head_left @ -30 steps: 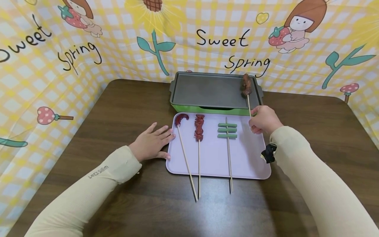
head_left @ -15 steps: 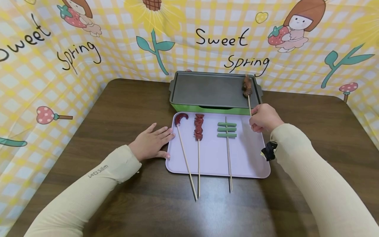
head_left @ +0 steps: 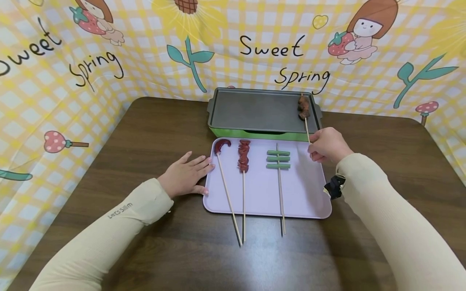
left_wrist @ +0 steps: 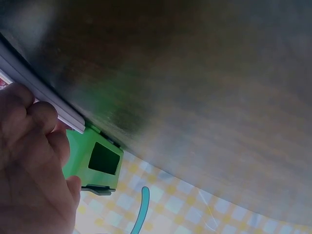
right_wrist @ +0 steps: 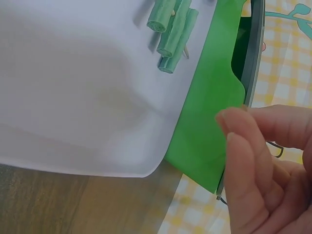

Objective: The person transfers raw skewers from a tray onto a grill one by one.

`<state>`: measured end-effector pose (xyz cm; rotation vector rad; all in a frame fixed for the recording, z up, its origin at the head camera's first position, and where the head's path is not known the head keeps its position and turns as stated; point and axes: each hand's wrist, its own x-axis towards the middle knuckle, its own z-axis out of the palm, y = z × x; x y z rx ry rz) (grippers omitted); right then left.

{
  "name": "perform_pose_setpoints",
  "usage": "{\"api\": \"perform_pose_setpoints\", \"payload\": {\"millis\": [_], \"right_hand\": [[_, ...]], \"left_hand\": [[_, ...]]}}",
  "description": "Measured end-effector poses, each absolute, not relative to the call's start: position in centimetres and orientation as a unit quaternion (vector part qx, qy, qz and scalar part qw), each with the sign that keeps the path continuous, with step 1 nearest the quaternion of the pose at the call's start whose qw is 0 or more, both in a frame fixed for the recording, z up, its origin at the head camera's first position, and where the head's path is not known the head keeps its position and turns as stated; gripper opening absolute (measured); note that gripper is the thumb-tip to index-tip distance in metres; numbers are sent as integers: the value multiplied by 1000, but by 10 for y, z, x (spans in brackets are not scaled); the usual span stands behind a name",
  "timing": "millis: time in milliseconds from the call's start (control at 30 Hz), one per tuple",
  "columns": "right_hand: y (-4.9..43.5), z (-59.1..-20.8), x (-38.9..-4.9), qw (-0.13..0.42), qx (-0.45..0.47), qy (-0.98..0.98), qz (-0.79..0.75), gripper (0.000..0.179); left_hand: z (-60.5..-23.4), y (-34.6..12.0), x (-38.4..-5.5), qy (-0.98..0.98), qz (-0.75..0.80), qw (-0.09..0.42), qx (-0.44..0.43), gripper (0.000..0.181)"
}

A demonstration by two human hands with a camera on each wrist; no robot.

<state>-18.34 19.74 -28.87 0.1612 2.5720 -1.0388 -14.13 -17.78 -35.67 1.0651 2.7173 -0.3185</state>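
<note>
My right hand [head_left: 329,144] pinches the stick of a brown meat skewer [head_left: 303,108] between thumb and fingers. The meat lies over the right end of the dark griddle plate [head_left: 255,109]. In the right wrist view, thumb and fingertips meet close by the green griddle base [right_wrist: 209,107]. My left hand [head_left: 185,176] is spread with straight fingers, its fingertips at the left rim of the lilac tray [head_left: 302,198]. Across that tray lie a curved dark red piece on a stick [head_left: 222,144], a red meat skewer [head_left: 244,155] and a skewer of green stalks [head_left: 278,159].
The griddle stands behind the tray on a brown wooden table [head_left: 174,250]. Several sticks poke out past the tray's front rim. A yellow checked cloth [head_left: 145,48] hangs behind and along the left. A black strap [head_left: 335,186] circles the right wrist.
The brown meat skewer has turned a little in my right hand, and its bare tip now shows above the meat. The left hand stays at the tray rim.
</note>
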Motion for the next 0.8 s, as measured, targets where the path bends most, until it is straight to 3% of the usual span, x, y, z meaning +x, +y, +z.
{"api": "perform_pose_setpoints", "payload": {"millis": [267,633,800], "right_hand": [[206,-291,-174,179,39,912,-367,38],[207,-314,-136,155,40,893,-421,67],[202,-327,-115,161,45,880,-445,71]], "left_hand": [[-355,-176,-141,922,-105,114,356,78],[-357,-178,-140,921,-104,122,355,79],[-356,-178,-141,921,-107,126,353,80]]}}
